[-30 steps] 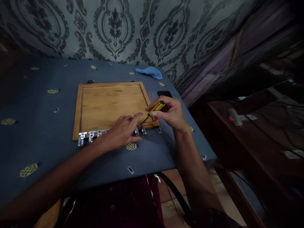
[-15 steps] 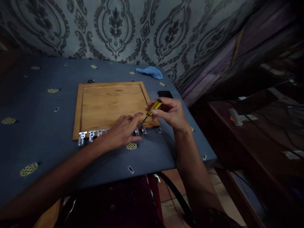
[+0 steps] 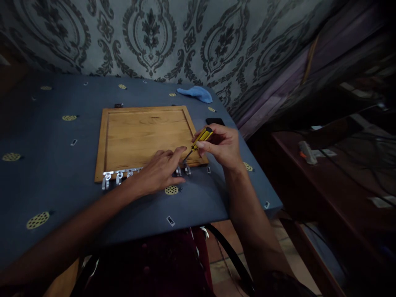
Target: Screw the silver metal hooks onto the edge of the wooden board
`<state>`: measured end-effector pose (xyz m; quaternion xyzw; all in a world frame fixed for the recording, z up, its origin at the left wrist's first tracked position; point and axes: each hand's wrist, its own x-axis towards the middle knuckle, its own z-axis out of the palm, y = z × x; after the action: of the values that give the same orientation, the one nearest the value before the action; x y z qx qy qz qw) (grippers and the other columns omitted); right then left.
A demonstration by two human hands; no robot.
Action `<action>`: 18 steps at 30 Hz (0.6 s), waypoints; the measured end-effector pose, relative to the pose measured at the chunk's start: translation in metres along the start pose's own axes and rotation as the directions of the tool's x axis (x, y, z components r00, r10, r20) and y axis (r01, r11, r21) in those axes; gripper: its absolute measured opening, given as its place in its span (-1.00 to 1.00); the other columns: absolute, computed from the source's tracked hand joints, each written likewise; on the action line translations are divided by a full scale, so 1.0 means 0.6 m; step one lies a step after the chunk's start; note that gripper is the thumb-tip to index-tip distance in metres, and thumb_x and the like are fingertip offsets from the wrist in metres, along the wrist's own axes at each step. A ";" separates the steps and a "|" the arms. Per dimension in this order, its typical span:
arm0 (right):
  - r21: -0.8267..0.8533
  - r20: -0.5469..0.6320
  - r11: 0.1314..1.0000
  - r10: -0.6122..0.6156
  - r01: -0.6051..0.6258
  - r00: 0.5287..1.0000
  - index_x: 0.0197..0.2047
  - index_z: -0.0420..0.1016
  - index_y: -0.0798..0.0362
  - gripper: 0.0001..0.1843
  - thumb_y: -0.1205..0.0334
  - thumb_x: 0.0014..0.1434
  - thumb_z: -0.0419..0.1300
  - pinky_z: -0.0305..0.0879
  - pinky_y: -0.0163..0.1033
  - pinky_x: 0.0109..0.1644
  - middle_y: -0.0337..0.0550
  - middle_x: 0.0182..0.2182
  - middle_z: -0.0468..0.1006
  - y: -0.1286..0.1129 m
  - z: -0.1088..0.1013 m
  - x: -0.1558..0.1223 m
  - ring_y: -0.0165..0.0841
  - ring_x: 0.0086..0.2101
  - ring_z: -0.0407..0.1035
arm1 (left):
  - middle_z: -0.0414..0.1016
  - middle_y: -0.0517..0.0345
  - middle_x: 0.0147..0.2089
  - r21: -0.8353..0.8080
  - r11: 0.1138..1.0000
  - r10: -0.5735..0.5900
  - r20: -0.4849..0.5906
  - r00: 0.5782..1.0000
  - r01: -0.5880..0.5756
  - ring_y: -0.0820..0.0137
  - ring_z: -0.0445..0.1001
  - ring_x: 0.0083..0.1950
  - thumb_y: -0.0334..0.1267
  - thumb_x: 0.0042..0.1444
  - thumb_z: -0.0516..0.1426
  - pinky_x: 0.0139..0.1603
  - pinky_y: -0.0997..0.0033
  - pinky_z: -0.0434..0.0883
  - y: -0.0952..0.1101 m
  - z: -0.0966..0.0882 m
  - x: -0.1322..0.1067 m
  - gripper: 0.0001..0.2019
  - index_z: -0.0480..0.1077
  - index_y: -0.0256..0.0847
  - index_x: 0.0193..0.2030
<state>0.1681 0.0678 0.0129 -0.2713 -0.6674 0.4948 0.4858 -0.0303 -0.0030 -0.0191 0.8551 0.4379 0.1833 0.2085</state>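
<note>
A framed wooden board (image 3: 142, 134) lies on the table, with a metal hook rail (image 3: 123, 171) along its near edge. My left hand (image 3: 161, 170) rests over the rail and the board's edge, thumb and forefinger spread apart, covering the rail's middle. In my right hand (image 3: 225, 146) is a screwdriver (image 3: 203, 137) with a yellow and black handle, gripped between thumb and fingers. It leans, its tip down at the rail's right end beside the last hook. Whether a screw sits under the tip is too small to tell.
A blue cloth (image 3: 195, 94) and a black phone-like object (image 3: 215, 121) lie beyond the board, toward the right. The table (image 3: 62, 165) has a blue patterned cover and meets a patterned wall covering. To the right, a dark red desk (image 3: 334, 177) carries a glue gun (image 3: 306, 152) and cables.
My right hand and the screwdriver's handle have shifted slightly to the right and the fingers have changed position on it. The left hand, board and rail look unmoved.
</note>
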 end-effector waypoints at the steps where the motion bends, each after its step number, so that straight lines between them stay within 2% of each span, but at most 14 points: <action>1: 0.008 -0.023 1.000 -0.021 0.022 1.000 -0.39 0.62 0.06 -0.68 0.13 -0.18 0.58 0.37 -0.44 -0.62 -0.30 -0.51 0.59 0.001 0.000 0.000 -0.54 -0.66 0.39 | 0.50 -0.15 0.14 -0.003 1.000 -0.004 0.006 1.000 0.004 0.04 0.43 0.23 -0.15 0.14 0.32 0.22 0.05 0.33 0.001 -0.001 0.000 -0.20 -0.03 -0.27 0.38; 5: 0.020 -0.085 0.998 -0.065 0.067 0.994 -0.42 0.60 0.06 -0.68 0.14 -0.19 0.58 0.33 -0.47 -0.65 -0.30 -0.50 0.60 0.002 -0.001 0.001 -0.56 -0.66 0.38 | 0.50 -0.15 0.14 -0.018 1.000 -0.008 0.015 1.000 0.008 0.05 0.41 0.24 -0.18 0.13 0.33 0.23 0.08 0.32 0.003 -0.003 -0.001 -0.19 -0.03 -0.29 0.38; 12: -0.017 -0.050 1.000 -0.003 0.002 0.999 -0.40 0.59 0.06 -0.63 0.10 -0.22 0.59 0.36 -0.44 -0.64 -0.32 -0.55 0.56 0.001 0.000 0.000 -0.53 -0.67 0.37 | 0.50 -0.19 0.13 -0.019 1.000 0.002 -0.003 1.000 -0.002 0.03 0.43 0.23 -0.17 0.14 0.32 0.20 0.04 0.35 -0.001 -0.001 -0.001 -0.20 -0.02 -0.28 0.38; 18: -0.024 -0.014 1.000 0.004 -0.005 1.000 -0.40 0.59 0.06 -0.64 0.10 -0.19 0.58 0.36 -0.43 -0.62 -0.31 -0.54 0.55 0.003 0.001 0.001 -0.54 -0.66 0.36 | 0.49 -0.20 0.16 -0.012 1.000 0.025 -0.008 1.000 -0.025 0.03 0.44 0.24 -0.17 0.15 0.31 0.21 0.03 0.35 -0.002 -0.001 -0.001 -0.21 -0.04 -0.26 0.37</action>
<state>0.1671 0.0684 0.0114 -0.2821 -0.6691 0.4860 0.4863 -0.0319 -0.0030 -0.0191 0.8585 0.4269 0.1918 0.2097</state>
